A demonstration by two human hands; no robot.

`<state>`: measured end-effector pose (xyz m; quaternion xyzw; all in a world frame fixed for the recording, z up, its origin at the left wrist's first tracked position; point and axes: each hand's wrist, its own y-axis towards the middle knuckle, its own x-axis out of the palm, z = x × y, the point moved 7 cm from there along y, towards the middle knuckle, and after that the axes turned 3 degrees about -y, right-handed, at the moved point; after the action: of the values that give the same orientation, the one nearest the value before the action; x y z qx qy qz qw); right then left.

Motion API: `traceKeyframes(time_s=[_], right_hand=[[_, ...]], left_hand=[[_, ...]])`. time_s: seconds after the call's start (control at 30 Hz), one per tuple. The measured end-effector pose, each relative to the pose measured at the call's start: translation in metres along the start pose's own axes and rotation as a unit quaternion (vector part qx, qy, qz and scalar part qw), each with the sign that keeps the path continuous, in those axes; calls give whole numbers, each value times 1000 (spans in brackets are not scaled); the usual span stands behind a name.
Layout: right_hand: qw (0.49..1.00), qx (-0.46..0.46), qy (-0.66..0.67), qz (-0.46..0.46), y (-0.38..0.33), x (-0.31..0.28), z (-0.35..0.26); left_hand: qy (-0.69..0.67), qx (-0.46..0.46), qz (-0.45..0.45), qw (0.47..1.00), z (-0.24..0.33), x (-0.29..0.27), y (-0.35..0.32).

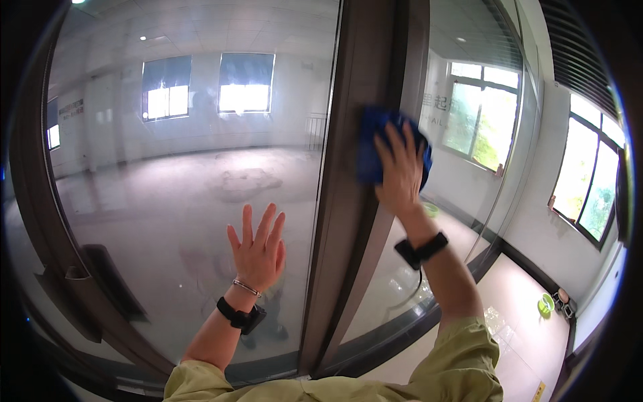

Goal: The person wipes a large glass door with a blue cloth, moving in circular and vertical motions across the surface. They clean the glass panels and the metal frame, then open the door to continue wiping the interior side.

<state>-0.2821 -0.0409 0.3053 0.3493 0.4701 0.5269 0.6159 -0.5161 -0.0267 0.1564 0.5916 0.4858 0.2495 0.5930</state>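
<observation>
A blue cloth [370, 151] lies bunched under my right hand [402, 175], which presses it onto the dark brown upright frame [348, 221] and over toward the narrower glass at its right. Motion blurs the cloth's edges a little. Lower and to the left, my left hand [258, 249] holds nothing, its fingers spread upward in front of the large glass pane [167, 214]. Whether its palm touches the glass, I cannot tell. Black bands with small devices sit on both wrists; the left wrist also has a bracelet.
A long dark door handle [115, 281] stands at the left of the large pane. On the tiled floor at the right are a bright green basin [546, 306] and some small dark items [566, 305]. A window [584, 164] fills part of the right wall.
</observation>
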Motion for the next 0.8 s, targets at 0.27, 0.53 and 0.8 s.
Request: traceKeyframes(time_s=[0.27, 0.53, 0.8], right_hand=[[995, 58, 10, -83, -48, 13, -11], [980, 79, -36, 180, 138, -18, 21], [995, 28, 92, -7, 47, 19, -81]], left_hand=[[3, 15, 10, 1000, 4, 1, 2], [2, 11, 15, 1000, 5, 5, 7], [8, 12, 10, 1000, 3, 4, 1]])
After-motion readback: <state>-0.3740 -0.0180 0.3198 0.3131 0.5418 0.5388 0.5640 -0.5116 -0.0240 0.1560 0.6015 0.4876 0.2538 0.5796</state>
